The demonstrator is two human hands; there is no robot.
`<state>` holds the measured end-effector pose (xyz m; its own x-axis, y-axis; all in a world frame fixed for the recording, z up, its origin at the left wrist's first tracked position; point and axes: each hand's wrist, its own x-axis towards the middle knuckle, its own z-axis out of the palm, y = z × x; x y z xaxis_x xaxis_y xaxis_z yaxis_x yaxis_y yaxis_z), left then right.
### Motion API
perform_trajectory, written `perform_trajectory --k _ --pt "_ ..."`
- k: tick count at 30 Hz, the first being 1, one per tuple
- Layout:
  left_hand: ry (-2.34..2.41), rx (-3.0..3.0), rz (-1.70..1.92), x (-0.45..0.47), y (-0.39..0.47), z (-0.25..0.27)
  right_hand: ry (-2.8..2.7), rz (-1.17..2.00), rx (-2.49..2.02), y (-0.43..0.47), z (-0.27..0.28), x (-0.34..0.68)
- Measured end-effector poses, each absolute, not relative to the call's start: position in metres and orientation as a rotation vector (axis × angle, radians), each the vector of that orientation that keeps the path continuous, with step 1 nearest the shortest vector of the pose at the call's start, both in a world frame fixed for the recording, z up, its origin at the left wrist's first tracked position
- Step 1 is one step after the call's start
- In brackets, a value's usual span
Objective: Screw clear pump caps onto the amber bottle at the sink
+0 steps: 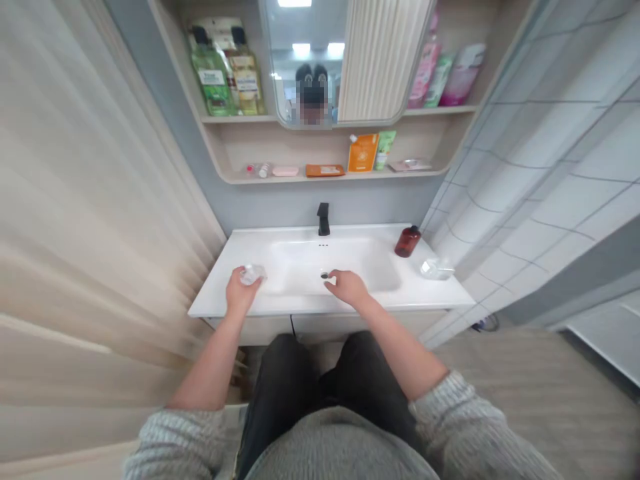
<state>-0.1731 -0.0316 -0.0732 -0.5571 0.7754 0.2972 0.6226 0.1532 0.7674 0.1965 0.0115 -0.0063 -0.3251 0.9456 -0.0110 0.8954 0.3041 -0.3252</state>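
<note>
My left hand (241, 291) is closed around a small clear plastic container (253, 273) at the left side of the washbasin (300, 288). Its details are blurred. Over the basin, just right of the dark drain (325, 275), is my right hand (349, 287), its fingers curled toward the thumb. Whatever lies between those fingertips is too small to name. A black faucet (323, 219) rises behind the basin, beyond both hands.
On the counter's right stand a dark red bottle (407, 241) and a clear plastic packet (437, 269). Above, a shelf (280, 180) holds an orange pouch (363, 153), a green tube (385, 149) and an orange pack (325, 171). A pale curtain (100, 233) hangs left.
</note>
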Motion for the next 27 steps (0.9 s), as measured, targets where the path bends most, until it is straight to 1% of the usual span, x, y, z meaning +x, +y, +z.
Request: perform_trajectory --k 2,6,10,17,22,25,27 --pt "2.425 1.264 1.353 -0.203 -0.026 -0.075 -2.310 0.384 -1.863 0.021 -0.023 0.227" --pt "2.537 1.242 1.342 -0.228 -0.012 -0.080 -2.230 0.410 -2.012 0.031 -0.048 0.270" --pt "2.574 1.313 1.334 -0.226 0.003 -0.086 -2.211 0.434 -1.940 0.036 -0.063 0.283" --pt "2.538 1.408 1.414 -0.227 0.009 -0.100 -2.196 0.380 -1.909 0.041 -0.083 0.286" --pt "2.494 1.392 1.447 -0.233 0.018 -0.099 -2.174 0.328 -1.844 0.040 -0.090 0.290" --pt "2.484 1.382 1.445 -0.233 0.019 -0.094 -2.126 0.393 -1.709 0.039 -0.093 0.296" --pt "2.477 1.438 1.462 -0.229 0.011 -0.093 -1.991 0.468 -1.618 0.036 -0.097 0.304"
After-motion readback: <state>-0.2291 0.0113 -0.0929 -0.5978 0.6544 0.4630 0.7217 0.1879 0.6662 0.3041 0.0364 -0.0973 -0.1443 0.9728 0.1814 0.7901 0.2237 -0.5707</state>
